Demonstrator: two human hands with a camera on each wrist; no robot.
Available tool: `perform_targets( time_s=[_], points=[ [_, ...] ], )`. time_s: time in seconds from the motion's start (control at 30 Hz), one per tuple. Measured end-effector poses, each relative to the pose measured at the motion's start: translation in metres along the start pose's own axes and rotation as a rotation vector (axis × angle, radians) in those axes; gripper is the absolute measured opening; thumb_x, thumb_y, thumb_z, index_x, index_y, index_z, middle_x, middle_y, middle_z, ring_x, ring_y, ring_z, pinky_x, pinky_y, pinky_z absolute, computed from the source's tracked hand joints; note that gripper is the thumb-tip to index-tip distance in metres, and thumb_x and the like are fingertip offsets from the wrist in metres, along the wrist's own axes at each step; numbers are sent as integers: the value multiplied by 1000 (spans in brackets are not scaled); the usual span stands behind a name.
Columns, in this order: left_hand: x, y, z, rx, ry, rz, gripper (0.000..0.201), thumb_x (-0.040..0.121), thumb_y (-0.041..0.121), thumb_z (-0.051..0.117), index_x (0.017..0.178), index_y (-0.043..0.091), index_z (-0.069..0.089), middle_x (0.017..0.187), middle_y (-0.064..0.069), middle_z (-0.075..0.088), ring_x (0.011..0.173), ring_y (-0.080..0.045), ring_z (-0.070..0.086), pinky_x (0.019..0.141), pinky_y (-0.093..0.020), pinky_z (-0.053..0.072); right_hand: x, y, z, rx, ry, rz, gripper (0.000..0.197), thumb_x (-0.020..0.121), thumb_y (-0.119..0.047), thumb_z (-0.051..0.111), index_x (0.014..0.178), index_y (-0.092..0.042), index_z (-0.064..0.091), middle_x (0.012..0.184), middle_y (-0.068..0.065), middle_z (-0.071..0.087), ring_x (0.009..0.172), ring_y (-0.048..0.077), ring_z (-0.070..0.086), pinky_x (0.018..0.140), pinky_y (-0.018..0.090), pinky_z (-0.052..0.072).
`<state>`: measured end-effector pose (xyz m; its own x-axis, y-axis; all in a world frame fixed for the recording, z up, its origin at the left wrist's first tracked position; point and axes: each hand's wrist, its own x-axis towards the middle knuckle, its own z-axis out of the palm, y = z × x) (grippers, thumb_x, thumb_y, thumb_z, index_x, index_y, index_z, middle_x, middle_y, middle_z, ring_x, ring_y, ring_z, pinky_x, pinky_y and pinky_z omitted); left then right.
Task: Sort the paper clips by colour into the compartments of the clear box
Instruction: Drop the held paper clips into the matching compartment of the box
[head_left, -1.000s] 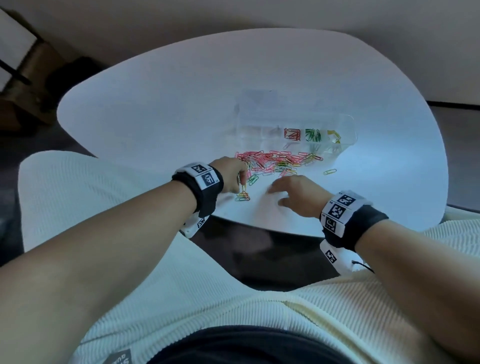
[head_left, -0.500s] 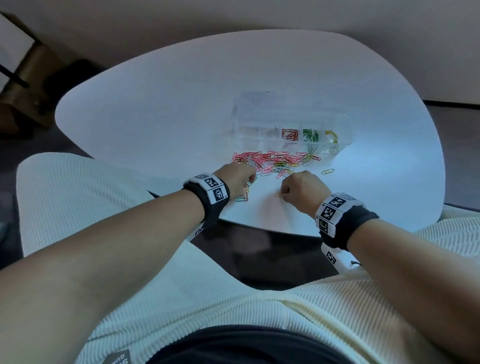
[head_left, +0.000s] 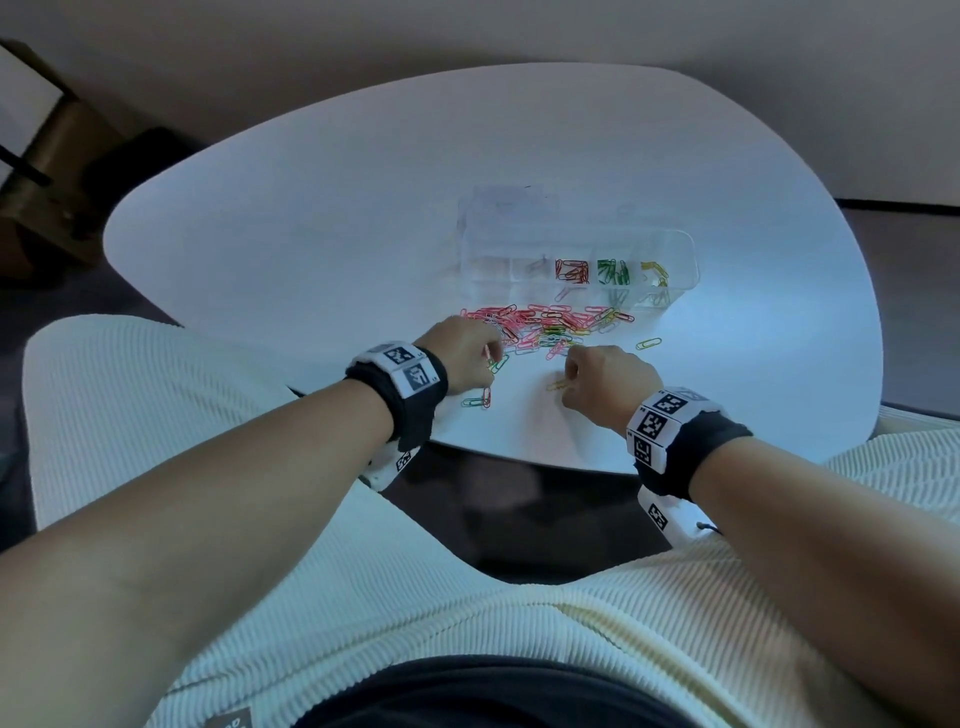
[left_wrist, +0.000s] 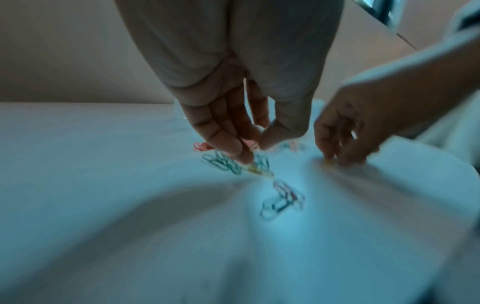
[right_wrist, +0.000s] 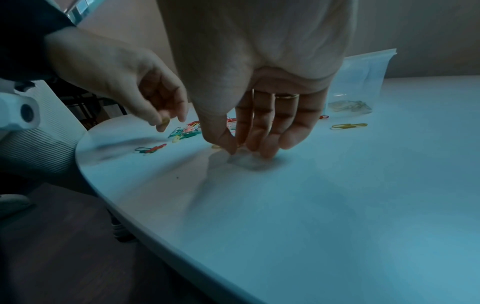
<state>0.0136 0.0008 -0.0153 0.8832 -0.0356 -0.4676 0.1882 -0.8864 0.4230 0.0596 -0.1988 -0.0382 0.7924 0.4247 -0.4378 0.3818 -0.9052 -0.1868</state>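
A clear compartment box (head_left: 680, 249) stands mid-table and holds red clips (head_left: 571, 271), green clips (head_left: 613, 271) and yellow clips (head_left: 654, 270) in separate cells. A mixed pile of paper clips (head_left: 545, 322), mostly pink, lies in front of it. My left hand (head_left: 488, 358) hovers at the pile's near-left edge, and thumb and fingers pinch a small pale yellow clip (right_wrist: 165, 120). My right hand (head_left: 569, 376) has its fingertips down on the table, pinching the end of a yellow clip (head_left: 558, 385) that lies flat.
One yellow clip (head_left: 648, 343) lies alone right of the pile. A green and a red clip (head_left: 475, 401) sit near the white table's front edge (head_left: 519, 457), below my left hand. My lap is under that edge. A dark cabinet (head_left: 47, 171) stands far left.
My right hand went from lying flat to a fingertip pinch on the yellow clip. My left hand moved up from the two near clips toward the pile, a clip between its fingers.
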Motion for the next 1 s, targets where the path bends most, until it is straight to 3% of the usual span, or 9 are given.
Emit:
perform_targets(
  time_s=[0.07, 0.17, 0.33, 0.4, 0.57, 0.77, 0.83, 0.9, 1.0],
  points=[
    [0, -2, -11, -85, 54, -31, 14, 80, 12, 60, 86, 11, 72, 88, -3, 67, 79, -15, 58, 71, -24, 46, 1, 0, 0, 28, 47, -47, 22, 85, -29, 60, 106, -21, 61, 100, 1, 64, 86, 25, 62, 66, 29, 47],
    [2, -8, -19, -228, 125, -119, 19, 80, 5, 48, 68, -1, 62, 86, -19, 65, 66, -18, 51, 62, -28, 40, 2, -2, 0, 21, 38, -79, 17, 88, -27, 63, 101, -21, 71, 99, 5, 67, 84, 28, 64, 68, 31, 50],
    [4, -5, -17, -265, 73, -150, 18, 81, 2, 41, 66, 8, 49, 64, -7, 44, 59, -20, 35, 55, -28, 28, 2, 1, -2, -20, 23, -24, 19, 87, -33, 62, 92, -16, 69, 90, 7, 66, 77, 28, 63, 67, 32, 52],
    [3, -2, -14, -161, 29, -91, 17, 85, 10, 46, 71, 12, 55, 71, -1, 51, 68, -19, 43, 62, -27, 32, 1, 1, -2, -65, -20, 13, 26, 82, -38, 63, 87, -13, 62, 86, 6, 62, 75, 27, 60, 65, 30, 49],
    [-5, -6, -4, 119, -71, 50, 26, 90, 22, 59, 114, 27, 64, 114, 3, 61, 100, -17, 53, 78, -23, 35, -1, 1, -3, -135, -72, 26, 26, 80, -39, 58, 77, -14, 51, 73, 1, 50, 69, 25, 56, 61, 27, 42],
    [-4, -8, 2, 171, 1, 9, 18, 91, 32, 58, 105, 35, 69, 118, 8, 63, 107, -17, 57, 79, -27, 41, -2, -1, -5, -130, -136, 34, 25, 85, -36, 49, 73, -14, 46, 77, 3, 52, 73, 26, 56, 65, 29, 44],
    [-1, -9, 4, 186, 15, -4, 16, 89, 33, 60, 101, 36, 70, 115, 8, 65, 105, -17, 58, 78, -26, 41, 0, 4, -12, 78, -221, 76, 27, 88, -32, 45, 72, -11, 49, 75, 6, 56, 69, 25, 57, 61, 28, 42],
    [1, -9, 5, 205, 18, -6, 15, 88, 34, 60, 99, 35, 71, 110, 8, 67, 100, -17, 59, 75, -25, 41, 3, 13, -22, 545, -251, 181, 23, 87, -23, 46, 71, -7, 51, 64, 8, 57, 54, 24, 55, 52, 26, 39],
    [2, -6, 5, 244, 34, 23, 17, 89, 34, 58, 99, 34, 71, 106, 8, 67, 97, -17, 59, 74, -25, 39, 5, 32, -36, 1163, -156, 287, 12, 86, -10, 47, 74, -9, 45, 59, 9, 45, 46, 22, 47, 44, 24, 31]
  ],
)
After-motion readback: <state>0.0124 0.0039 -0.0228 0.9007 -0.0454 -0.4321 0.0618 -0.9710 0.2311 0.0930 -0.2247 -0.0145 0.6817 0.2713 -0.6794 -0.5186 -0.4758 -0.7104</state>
